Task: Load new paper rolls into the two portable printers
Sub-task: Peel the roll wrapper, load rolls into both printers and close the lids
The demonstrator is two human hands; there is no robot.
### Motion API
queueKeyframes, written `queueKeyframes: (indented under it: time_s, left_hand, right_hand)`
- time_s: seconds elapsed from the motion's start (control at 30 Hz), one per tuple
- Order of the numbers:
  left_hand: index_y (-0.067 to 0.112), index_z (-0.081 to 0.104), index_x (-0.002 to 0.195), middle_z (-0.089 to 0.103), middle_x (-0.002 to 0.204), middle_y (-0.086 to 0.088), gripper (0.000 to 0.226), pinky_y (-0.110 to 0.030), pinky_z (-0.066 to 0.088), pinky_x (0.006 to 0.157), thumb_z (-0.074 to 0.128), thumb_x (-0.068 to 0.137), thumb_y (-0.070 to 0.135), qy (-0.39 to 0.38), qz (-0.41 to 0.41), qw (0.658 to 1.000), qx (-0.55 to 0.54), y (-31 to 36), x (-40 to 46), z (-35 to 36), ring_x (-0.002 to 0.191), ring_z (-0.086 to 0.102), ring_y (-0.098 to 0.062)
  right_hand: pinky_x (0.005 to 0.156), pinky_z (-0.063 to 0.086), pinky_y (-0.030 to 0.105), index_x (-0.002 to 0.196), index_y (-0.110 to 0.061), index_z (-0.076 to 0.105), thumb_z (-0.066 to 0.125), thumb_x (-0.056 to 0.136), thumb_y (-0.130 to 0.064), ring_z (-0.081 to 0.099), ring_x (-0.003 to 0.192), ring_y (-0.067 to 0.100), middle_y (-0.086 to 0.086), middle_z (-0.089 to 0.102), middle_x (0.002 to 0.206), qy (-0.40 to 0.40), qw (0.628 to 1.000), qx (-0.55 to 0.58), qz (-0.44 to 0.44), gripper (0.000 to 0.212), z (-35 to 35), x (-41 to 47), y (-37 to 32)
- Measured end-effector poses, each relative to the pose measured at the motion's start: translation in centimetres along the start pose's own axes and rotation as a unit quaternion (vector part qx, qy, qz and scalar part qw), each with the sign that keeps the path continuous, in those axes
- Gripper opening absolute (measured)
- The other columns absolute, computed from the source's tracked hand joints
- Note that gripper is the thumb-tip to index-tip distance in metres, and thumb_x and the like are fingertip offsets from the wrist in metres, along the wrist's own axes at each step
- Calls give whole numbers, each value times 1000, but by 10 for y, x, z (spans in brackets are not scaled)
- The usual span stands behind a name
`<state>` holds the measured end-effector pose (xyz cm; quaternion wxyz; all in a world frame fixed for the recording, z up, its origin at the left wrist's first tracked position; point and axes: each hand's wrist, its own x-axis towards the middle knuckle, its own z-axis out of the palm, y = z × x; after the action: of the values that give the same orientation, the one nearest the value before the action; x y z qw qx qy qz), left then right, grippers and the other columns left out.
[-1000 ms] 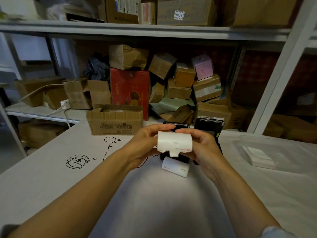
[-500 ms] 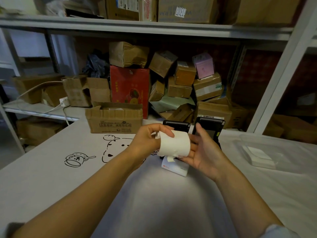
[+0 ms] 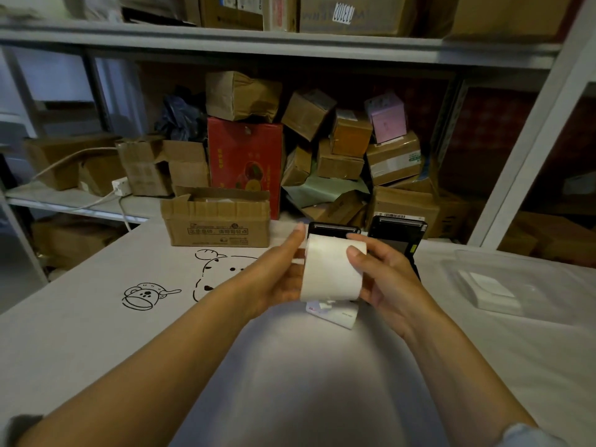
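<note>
Our left hand (image 3: 280,275) and right hand (image 3: 383,279) pinch the paper roll (image 3: 330,274) between curled fingers (image 3: 356,253), with the printers (image 3: 398,235) at twelve o'clock.

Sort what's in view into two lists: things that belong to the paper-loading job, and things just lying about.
Part of the job:
- paper roll, held by left hand and right hand
- second roll, on the table under the hands
- two black printers, behind the hands

Lying about:
- open cardboard box
- red box
- clear plastic tray
- power strip
</note>
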<state>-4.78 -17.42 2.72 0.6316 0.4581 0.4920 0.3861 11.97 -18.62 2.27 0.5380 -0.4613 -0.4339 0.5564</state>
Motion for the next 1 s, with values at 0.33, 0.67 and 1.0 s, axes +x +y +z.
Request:
queueKeyframes:
  time_s: [0.33,0.67,1.0]
  left_hand:
    - [25,53,114,65,109,-4,24,-36,59,73,48,95,38,-19,72,997,-11,1,1,14,96,65,-21]
    - [26,43,121,59,104,6,32,-27,59,68,57,91,29,-21,127,992,21,-2,1,19,91,61,-11]
    - [23,45,122,59,104,7,41,-20,56,69,64,86,26,22,190,980,61,-5,8,16,90,60,-5]
  right_hand:
    - [66,60,33,121,-34,57,66,87,-13,62,102,20,0,60,121,-1,998,-54,-35,40,0,1,-5]
    - [66,58,37,119,-16,61,62,90,-31,67,89,22,5,69,105,41,999,-30,-9,33,3,1,-6]
    - [65,59,33,120,-20,62,64,89,-25,66,93,21,3,68,107,29,999,-5,-19,31,7,-2,-6]
